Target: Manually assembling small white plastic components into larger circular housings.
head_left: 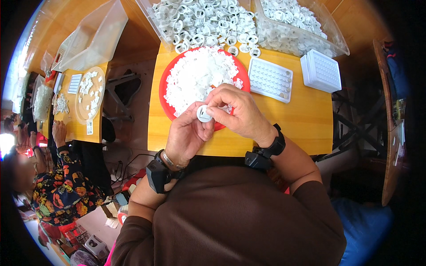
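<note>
My left hand [186,135], palm up, grips a white round plastic disc [204,114] with a small dark slot in its face. Over its right edge my right hand [237,111] closes thumb and forefinger in a pinch; anything between those fingertips is hidden. Both hands are above the near rim of a red round tray [163,91]. Heaped in that tray are many small white plastic pieces [199,73]. Just right of it lies a white tray with rows of round hollows [270,80]; a few hollows along its right side hold greyish discs.
Behind the red tray, clear bins [341,44] hold heaps of white round parts [206,22], some loose on the yellow table [301,128]. A stack of white trays [321,71] stands at the right. Left, a person in a floral sleeve [66,186] sits at another table.
</note>
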A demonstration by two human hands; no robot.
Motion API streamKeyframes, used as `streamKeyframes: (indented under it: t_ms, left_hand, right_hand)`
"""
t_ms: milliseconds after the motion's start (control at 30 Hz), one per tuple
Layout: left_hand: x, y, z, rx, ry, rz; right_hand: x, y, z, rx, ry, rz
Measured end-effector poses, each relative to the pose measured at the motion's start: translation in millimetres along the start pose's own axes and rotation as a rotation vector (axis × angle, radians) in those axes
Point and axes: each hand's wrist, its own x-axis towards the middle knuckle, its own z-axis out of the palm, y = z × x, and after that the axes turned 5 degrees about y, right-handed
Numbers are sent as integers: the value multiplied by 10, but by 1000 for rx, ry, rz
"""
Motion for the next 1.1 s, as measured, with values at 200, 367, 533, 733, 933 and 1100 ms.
streamKeyframes:
  t_ms: [200, 367, 533, 733, 933, 1100]
  left_hand:
    - [-12, -3, 13, -3, 6, 1]
    - [-12, -26, 0, 79, -35, 65]
    - [-33, -40, 93, 144, 75, 108]
    - [1, -26, 83, 218, 23, 184]
    - [-17, -20, 90, 244, 19, 196]
    - [16, -25, 138, 285, 16, 234]
  right_hand:
    - [8, -10, 0, -62, 11, -66]
    - [-1, -8, 6, -78, 7, -70]
    - [-10, -40, 7, -68, 1, -46]
    - [-18, -28, 42, -66, 53, -57]
    - [-18, -43, 24, 13, 10, -11]
    - [-43, -20, 30, 172, 25, 160]
